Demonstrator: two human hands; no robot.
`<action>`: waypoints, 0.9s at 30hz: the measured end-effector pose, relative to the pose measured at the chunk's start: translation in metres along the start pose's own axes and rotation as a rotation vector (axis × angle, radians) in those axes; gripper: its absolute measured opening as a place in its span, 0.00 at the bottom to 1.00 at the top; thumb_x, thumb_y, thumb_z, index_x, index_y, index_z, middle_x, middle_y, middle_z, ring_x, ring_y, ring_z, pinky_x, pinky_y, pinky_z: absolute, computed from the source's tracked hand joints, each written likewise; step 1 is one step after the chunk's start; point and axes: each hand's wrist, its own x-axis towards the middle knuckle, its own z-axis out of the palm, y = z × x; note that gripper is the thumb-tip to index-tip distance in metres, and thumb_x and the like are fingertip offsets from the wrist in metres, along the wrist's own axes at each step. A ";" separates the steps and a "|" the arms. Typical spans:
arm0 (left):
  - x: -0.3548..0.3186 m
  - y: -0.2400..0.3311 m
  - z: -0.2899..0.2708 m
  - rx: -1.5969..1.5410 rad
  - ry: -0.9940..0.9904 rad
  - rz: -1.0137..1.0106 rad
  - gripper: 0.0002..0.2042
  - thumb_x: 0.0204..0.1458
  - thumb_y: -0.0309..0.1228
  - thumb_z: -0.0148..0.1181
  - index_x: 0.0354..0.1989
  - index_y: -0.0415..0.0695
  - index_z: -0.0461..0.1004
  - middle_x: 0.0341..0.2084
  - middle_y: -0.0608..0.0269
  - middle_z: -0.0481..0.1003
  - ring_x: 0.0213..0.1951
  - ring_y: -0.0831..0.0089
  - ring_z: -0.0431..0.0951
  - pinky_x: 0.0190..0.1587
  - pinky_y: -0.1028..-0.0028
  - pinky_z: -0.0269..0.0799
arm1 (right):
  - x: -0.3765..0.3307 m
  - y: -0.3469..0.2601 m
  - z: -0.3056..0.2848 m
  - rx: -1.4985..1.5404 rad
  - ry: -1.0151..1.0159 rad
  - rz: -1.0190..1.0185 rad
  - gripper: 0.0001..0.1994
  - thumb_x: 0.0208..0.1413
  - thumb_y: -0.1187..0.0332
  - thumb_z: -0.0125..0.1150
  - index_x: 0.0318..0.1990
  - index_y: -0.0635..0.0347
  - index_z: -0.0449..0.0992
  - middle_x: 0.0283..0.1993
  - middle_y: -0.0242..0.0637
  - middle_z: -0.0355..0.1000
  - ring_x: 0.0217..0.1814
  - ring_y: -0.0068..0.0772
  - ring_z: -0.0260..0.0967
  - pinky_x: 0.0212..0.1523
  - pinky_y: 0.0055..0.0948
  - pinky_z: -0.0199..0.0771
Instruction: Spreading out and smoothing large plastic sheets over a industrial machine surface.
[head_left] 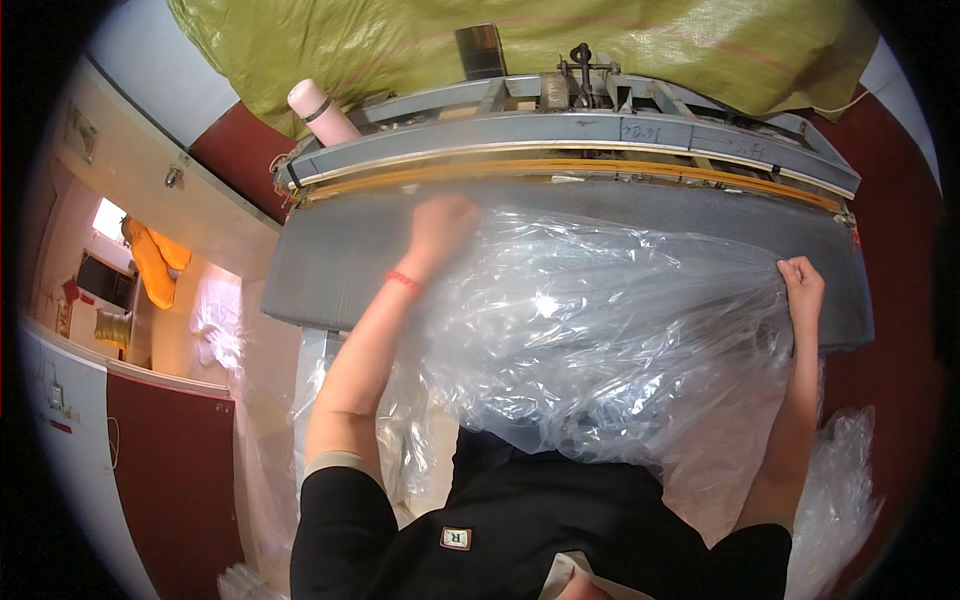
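A large clear plastic sheet is spread in wrinkles across the dark grey padded board in front of me and hangs down over my lap. At its far right corner, my right hand is closed, pinching the edge between thumb and fingers. My left hand, with a red band at the wrist, is curled closed at the sheet's upper left edge. Motion blurs that hand and the film beside it, and its fingertips are hard to make out. Bare grey padded board shows to the left of the sheet.
Behind the board runs a long grey metal frame with orange strips and a black clamp. A pink bottle leans at its left end. Green woven sheeting covers the back. More clear plastic hangs at right.
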 end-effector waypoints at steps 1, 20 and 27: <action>0.004 0.003 0.006 0.034 0.039 0.035 0.05 0.41 0.30 0.59 0.22 0.41 0.73 0.17 0.55 0.72 0.23 0.65 0.71 0.33 0.71 0.66 | -0.001 0.010 -0.004 0.121 -0.013 0.000 0.08 0.45 0.70 0.59 0.23 0.63 0.68 0.17 0.24 0.58 0.21 0.14 0.52 0.23 0.17 0.54; 0.010 0.013 0.031 -0.269 0.118 -0.057 0.05 0.43 0.29 0.57 0.24 0.40 0.71 0.20 0.64 0.71 0.25 0.77 0.69 0.33 0.77 0.65 | -0.024 0.027 -0.059 0.431 -0.077 0.424 0.06 0.49 0.66 0.55 0.26 0.56 0.71 0.22 0.22 0.63 0.22 0.11 0.53 0.22 0.14 0.51; 0.032 -0.051 0.017 -0.761 0.592 -0.328 0.04 0.50 0.29 0.47 0.25 0.43 0.64 0.12 0.72 0.62 0.13 0.83 0.60 0.15 0.83 0.55 | 0.051 -0.028 0.058 0.393 0.290 -0.005 0.08 0.52 0.65 0.53 0.29 0.60 0.70 0.23 0.26 0.64 0.25 0.14 0.58 0.26 0.16 0.58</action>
